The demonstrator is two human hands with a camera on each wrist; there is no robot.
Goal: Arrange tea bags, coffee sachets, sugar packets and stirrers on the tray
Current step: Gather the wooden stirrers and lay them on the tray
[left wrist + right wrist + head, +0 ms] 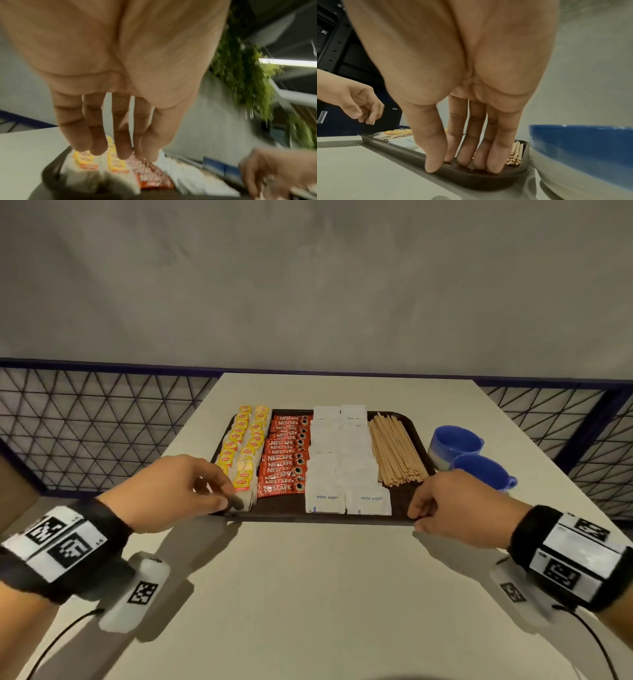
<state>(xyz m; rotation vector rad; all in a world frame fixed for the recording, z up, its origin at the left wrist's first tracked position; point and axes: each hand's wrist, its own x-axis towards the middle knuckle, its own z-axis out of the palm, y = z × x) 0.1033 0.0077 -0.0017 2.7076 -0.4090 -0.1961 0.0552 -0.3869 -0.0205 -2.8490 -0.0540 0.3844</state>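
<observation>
Our fingers point(418, 513) on the right hand point(455, 508) curled over the near right corner of the dark tray point(329, 518) in the head view, gripping its rim, while the left hand point(171, 491) hung over the near left corner with fingers bent. There we also saw the whole layout on the white table point(308, 594): tea bags point(245, 450) in two columns at the left, red coffee sachets point(286, 457) beside them, white sugar packets point(346, 463) next, wooden stirrers point(395, 451) at the right, and two blue cups point(469, 453) just off the tray's right edge. The left wrist view was blurred; it showed the left fingers loosely extended above the tea bags, holding nothing that we could make out. Only the right wrist view showed the grip: four fingertips inside the tray's rim, the thumb point(430, 152) outside it, stirrer ends and a blue cup close by.
</observation>
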